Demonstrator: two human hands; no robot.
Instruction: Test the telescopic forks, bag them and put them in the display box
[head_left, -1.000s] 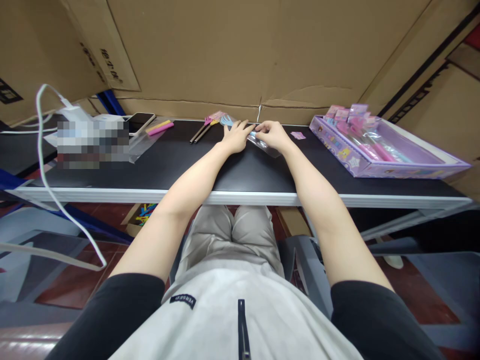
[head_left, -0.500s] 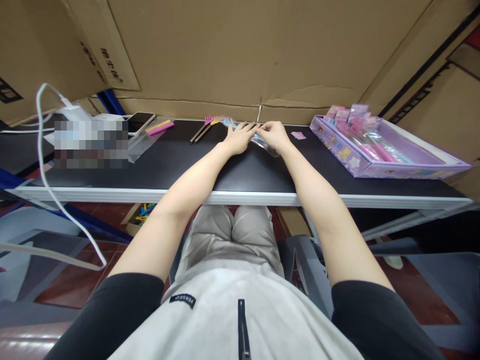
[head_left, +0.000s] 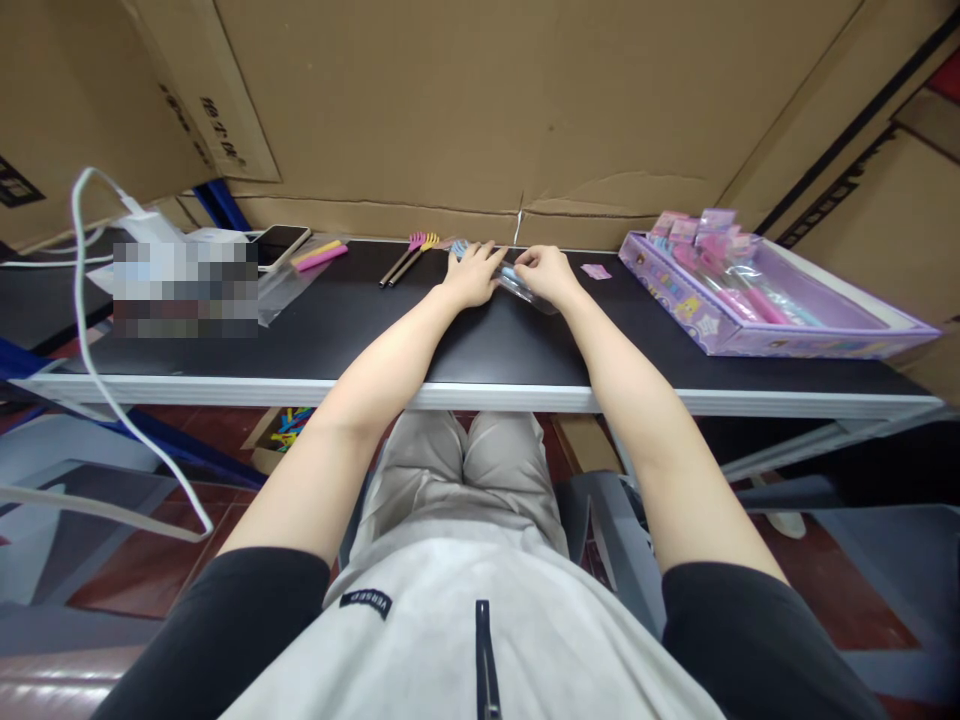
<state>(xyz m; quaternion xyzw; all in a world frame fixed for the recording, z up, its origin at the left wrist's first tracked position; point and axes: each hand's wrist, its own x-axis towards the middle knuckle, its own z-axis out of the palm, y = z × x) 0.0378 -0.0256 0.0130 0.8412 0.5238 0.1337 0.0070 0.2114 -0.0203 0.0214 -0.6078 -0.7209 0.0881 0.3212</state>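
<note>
My left hand (head_left: 474, 276) lies flat with fingers spread over a blue back scratcher (head_left: 511, 273) in a clear plastic sleeve (head_left: 534, 297). The scratcher's pale blue claw head (head_left: 459, 247) shows beyond my left fingers. At the sleeve's right end, my right hand (head_left: 547, 274) is closed in a pinch, apparently on the plastic; its fingertips partly hide the spot. Left of my hands lie a pink-headed back scratcher (head_left: 405, 257) and a yellow-headed back scratcher (head_left: 415, 257), both with dark metal rods. A small pink card (head_left: 597, 271) rests just right of my right hand.
A purple display box (head_left: 787, 340) with several packaged pink and blue items stands at the right. To the left are pink and yellow tubes (head_left: 322, 256) on clear plastic, a phone (head_left: 280, 244) and a white cable (head_left: 84, 290). Cardboard (head_left: 480, 110) walls the table's back.
My left hand has shifted slightly left, its fingers drawing nearer together. More of the blue handle shows between my hands. My right hand has barely moved.
</note>
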